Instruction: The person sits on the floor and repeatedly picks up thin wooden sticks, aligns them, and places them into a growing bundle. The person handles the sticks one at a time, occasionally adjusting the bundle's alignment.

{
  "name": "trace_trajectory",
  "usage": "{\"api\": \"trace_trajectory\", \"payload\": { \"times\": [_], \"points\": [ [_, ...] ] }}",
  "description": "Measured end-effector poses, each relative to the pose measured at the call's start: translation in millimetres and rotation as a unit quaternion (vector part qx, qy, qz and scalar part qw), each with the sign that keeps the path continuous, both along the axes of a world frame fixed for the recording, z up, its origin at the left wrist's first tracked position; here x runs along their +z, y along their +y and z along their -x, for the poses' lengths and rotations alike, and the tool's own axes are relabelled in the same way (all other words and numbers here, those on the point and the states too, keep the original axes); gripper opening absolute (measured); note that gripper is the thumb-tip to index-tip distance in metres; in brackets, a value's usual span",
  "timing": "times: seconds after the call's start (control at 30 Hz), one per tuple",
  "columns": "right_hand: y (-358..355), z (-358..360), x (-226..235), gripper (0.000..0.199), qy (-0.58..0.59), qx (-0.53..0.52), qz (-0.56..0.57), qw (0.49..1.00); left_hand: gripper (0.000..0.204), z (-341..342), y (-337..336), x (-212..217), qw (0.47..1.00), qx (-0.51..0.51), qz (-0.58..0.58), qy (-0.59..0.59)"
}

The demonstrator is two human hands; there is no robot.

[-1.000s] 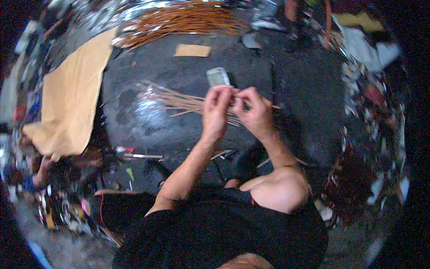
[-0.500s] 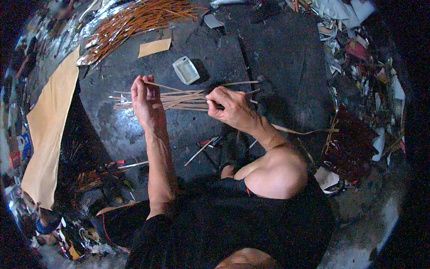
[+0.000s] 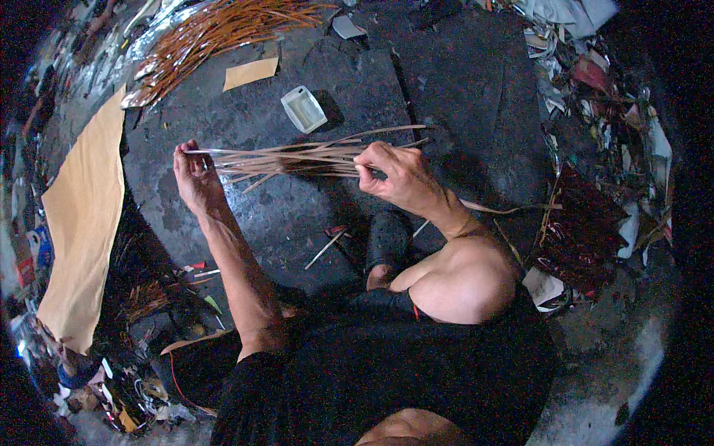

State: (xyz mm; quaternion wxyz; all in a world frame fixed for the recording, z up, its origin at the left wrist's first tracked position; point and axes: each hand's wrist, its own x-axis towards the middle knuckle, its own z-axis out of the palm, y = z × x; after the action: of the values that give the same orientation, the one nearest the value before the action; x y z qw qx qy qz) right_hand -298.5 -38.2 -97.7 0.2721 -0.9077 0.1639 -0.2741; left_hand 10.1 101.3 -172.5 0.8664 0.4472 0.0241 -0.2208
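My feed runs dim and grainy, corners black, edges bowed by the fisheye; I catch glare on the dark board and shadow beside the white tray.

Left hand pinching thin strip, right hand apparently pinching too

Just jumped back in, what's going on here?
A person is handling thin strips over a dark board. The left hand pinches the end of one strip; the right hand is closed farther along the bunch, its exact grip unclear. A white tray sits just beyond.
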Motion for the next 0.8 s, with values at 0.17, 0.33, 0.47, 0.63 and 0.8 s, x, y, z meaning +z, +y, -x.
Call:
{"api": "trace_trajectory", "payload": {
  "times": [0.17, 0.33, 0.47, 0.63, 0.8],
  "points": [
    [0, 10, 2, 0.016, 0.024, 0.001, -0.007, 1.0, 0.028, -46, 30, -34, 1.0, -0.006, 0.022, -0.011],
    [1, 19, 1, 0.016, 0.042, -0.001, -0.039, 0.998, 0.033, -64, 35, -37, 1.0, -0.012, -0.007, -0.016],
    [-3, 26, 1, 0.017, 0.059, -0.012, -0.036, 0.998, 0.033, -65, 32, -41, 0.999, -0.012, -0.037, -0.02],
    [-3, 38, 3, 0.017, 0.069, -0.014, -0.047, 0.996, 0.026, -80, 37, -58, 0.998, -0.016, -0.056, -0.029],
    [-8, 49, 7, 0.015, 0.067, -0.02, -0.075, 0.995, 0.021, -108, 56, -69, 0.999, -0.037, -0.012, -0.023]
  ]
}}
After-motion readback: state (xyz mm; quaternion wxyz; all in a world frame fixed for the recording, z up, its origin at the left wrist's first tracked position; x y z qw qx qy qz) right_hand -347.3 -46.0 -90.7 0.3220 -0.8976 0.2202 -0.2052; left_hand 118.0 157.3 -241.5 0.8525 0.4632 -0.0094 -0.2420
